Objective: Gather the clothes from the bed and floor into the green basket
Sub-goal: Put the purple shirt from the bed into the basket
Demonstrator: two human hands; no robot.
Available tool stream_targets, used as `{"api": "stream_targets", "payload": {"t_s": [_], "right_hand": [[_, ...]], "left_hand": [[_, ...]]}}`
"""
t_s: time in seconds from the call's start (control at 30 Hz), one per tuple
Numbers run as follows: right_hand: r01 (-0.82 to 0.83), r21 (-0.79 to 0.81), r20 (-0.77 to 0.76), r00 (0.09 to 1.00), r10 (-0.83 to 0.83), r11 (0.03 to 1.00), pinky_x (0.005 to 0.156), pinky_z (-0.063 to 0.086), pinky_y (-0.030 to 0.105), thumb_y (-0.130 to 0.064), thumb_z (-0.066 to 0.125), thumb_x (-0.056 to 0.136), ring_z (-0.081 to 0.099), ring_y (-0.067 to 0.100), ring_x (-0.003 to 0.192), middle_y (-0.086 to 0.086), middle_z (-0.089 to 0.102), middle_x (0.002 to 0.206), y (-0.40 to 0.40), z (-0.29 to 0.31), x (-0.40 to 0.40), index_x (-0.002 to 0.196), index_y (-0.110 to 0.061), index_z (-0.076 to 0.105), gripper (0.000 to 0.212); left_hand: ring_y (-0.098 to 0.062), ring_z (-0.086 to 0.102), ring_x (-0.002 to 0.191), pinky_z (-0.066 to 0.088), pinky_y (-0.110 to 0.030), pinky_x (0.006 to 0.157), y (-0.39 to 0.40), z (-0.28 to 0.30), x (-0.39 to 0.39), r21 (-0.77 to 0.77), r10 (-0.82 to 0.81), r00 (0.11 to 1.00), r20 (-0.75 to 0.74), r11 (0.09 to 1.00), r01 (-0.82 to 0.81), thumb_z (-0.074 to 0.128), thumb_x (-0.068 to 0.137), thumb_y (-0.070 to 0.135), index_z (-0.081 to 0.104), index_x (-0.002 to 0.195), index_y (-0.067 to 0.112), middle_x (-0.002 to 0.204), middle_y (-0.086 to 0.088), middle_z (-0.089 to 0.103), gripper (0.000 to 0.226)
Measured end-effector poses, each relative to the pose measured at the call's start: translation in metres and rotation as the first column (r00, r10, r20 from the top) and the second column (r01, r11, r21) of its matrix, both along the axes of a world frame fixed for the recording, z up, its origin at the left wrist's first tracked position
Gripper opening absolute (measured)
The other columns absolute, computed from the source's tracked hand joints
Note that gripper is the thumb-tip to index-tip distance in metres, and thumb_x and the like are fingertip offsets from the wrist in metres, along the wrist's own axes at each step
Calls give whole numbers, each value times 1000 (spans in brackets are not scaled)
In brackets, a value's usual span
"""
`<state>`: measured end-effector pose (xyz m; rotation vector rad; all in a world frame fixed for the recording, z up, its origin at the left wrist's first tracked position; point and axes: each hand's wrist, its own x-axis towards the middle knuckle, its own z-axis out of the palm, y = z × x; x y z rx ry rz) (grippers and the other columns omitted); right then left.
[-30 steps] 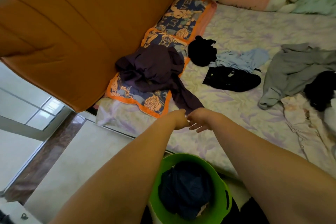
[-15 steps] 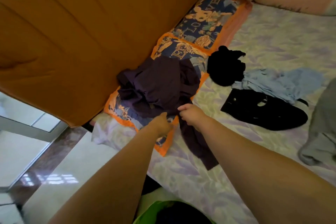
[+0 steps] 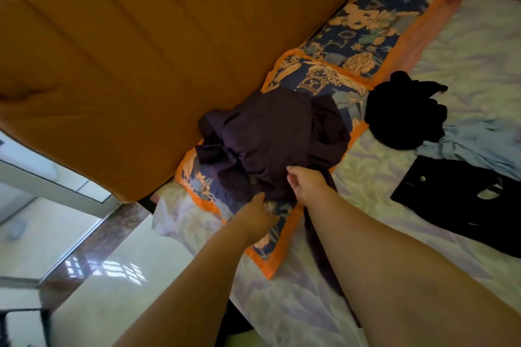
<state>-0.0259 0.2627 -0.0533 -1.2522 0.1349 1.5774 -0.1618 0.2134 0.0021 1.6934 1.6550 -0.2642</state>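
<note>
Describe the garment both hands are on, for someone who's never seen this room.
Start at the orange headboard; below it lies a navy floral pillow. The dark purple garment is crumpled on it. Unlike the black clothes nearby, it's purple.

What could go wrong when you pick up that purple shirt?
The dark purple garment lies on the patterned pillow, so lifting it might drag the pillow along. One long part trails down the bed under the right hand; it could slip loose or drag. The left hand is only at the garment's edge, so its hold may be weak. The basket is not in view, so the carry is partly blind.
</note>
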Motion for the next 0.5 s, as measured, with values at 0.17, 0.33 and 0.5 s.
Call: {"api": "stream_targets", "payload": {"t_s": [0.17, 0.33, 0.5], "right_hand": [[-37, 108, -90, 995, 47, 993, 65, 44, 25, -22, 71, 87, 47, 13, 74, -4, 60, 99, 0, 32, 8, 92, -16, 63, 12], [-248, 84, 38, 969, 245, 965, 53, 39, 27, -21, 61, 93, 38, 15, 55, 2, 55, 77, -28, 77, 3, 96, -14, 60, 9], [-281, 137, 55, 960, 276, 950, 53, 39, 27, -18, 56, 92, 46, 14, 57, 0, 58, 56, -62, 136, 5, 74, -16, 57, 18]], "left_hand": [[-32, 52, 121, 43, -37, 94, -7, 2, -7, -9, 102, 995, 24, 995, -101, 55, 97, 29, 8, 155, 15, 143, -15, 46, 76], [-33, 51, 123, 48, -45, 96, -3, 25, -4, 132, 168, 975, 148, 973, -187, 77, 78, 36, -25, 149, 28, 149, -13, 38, 124], [-42, 31, 139, 39, -51, 103, -11, 76, 9, 146, 159, 981, 111, 974, -174, 82, 74, 31, -33, 144, 33, 159, -17, 0, 135]]}}
